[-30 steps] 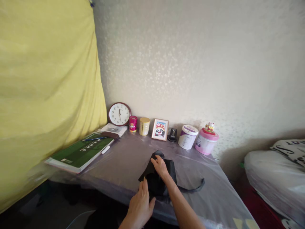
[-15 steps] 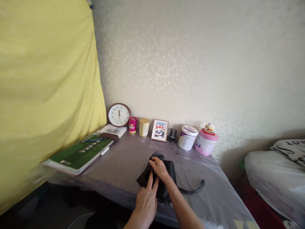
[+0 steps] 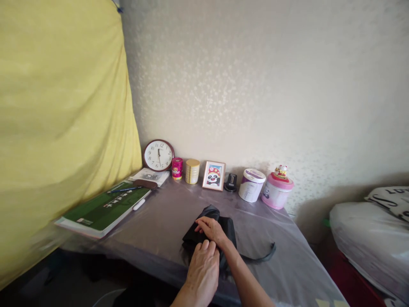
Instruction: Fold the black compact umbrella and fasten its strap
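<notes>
A folded black cloth item (image 3: 227, 226) lies near the front edge of the table, with a dark strap (image 3: 262, 257) trailing from it to the right. Closed over its near part is my left hand (image 3: 204, 262), its fingers curled down and gripping the black fabric. My right hand (image 3: 210, 230) rests on top of the item just beyond, fingers slightly bent and apart, touching the cloth without a visible grip. The two hands are touching or nearly so.
Along the wall stand a round clock (image 3: 159, 155), a pink can (image 3: 177, 169), a yellow can (image 3: 192, 172), a framed panda picture (image 3: 214, 175), a white tub (image 3: 252, 186) and a pink tub (image 3: 276, 192). A green book (image 3: 108, 209) lies left on the covered table (image 3: 153, 230).
My left hand's fingers, stretched out before, have curled in. My right hand has shifted slightly nearer and lies flatter, and the cloth's far fold shows more.
</notes>
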`<action>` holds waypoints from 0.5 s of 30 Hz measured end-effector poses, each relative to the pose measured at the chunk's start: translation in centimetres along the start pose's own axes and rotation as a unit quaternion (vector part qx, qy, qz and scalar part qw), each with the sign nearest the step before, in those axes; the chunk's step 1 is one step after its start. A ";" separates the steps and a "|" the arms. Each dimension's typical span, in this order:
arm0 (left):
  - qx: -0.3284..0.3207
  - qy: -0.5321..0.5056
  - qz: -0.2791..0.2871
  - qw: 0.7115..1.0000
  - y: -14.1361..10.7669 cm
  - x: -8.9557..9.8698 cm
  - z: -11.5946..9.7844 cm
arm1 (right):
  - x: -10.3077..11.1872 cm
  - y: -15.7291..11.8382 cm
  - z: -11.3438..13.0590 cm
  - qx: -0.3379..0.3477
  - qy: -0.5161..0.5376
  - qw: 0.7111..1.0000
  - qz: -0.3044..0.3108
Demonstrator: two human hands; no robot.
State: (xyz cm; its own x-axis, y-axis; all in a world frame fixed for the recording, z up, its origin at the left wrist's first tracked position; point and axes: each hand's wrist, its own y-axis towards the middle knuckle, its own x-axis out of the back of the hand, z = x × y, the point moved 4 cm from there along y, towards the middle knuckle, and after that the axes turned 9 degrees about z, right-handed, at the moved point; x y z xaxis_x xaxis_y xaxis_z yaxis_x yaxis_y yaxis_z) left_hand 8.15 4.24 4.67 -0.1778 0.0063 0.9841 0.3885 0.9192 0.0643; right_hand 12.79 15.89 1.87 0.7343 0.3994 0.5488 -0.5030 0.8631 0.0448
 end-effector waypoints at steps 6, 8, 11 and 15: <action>0.080 0.009 -0.066 0.995 0.6 -2.4 2.1 | 0.1 -0.4 0.5 0.011 -0.018 1.000 0.014; 0.089 0.021 -0.102 0.991 0.6 -3.7 2.6 | 0.0 -0.6 0.9 0.017 -0.032 0.999 0.015; 0.100 0.040 -0.131 0.985 0.6 -5.6 2.9 | -0.2 -1.3 1.4 0.035 -0.058 0.998 0.015; 0.096 0.035 -0.123 0.987 0.6 -6.6 2.9 | 0.1 -2.9 1.9 0.117 -0.129 0.983 -0.053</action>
State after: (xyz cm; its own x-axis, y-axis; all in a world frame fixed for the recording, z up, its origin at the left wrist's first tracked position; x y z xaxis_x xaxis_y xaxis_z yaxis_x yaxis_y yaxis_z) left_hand 6.92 5.86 -2.32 -0.1800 -0.2466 0.9523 0.1611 0.9476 0.2758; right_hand 13.46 12.80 3.36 0.6629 0.1935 0.7233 -0.5435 0.7888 0.2871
